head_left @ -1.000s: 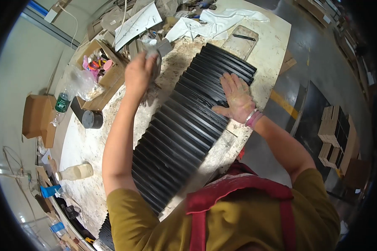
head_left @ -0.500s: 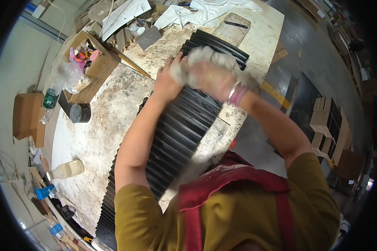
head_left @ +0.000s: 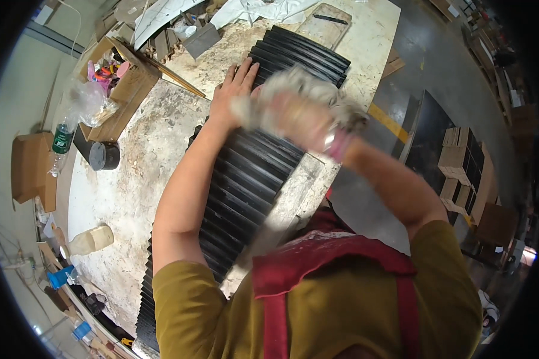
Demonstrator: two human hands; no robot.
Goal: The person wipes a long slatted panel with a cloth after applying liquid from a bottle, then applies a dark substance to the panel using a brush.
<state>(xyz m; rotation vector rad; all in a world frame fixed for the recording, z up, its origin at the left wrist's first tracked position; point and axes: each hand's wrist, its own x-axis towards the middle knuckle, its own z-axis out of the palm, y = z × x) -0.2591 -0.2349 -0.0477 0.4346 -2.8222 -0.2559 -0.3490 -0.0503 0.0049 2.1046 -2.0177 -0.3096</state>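
A long row of black ribbed strips (head_left: 254,173) lies side by side across the worktable, running from the far edge down toward my body. My left hand (head_left: 230,99) rests on the strips' left ends near the far part of the row, fingers stretched out. In my right hand (head_left: 302,119) is a bunched, greyish-white rag (head_left: 305,87), pressed on or just over the strips beside my left hand. Motion smears the rag and this hand, so the separate fingers cannot be made out. A bracelet circles the right wrist.
The stained worktable (head_left: 144,137) carries a cardboard box of odds and ends (head_left: 129,90), a roll of black tape (head_left: 105,156) and a cloudy plastic bottle (head_left: 91,240) on the left. Scraps and white cloth (head_left: 257,11) lie at the back. Stacked boards (head_left: 459,158) stand right, beyond the table edge.
My left hand has shifted slightly left, away from the rag, with its fingers more in sight. The rag and right hand stay over the strips, still blurred. The whole view has shifted a little.
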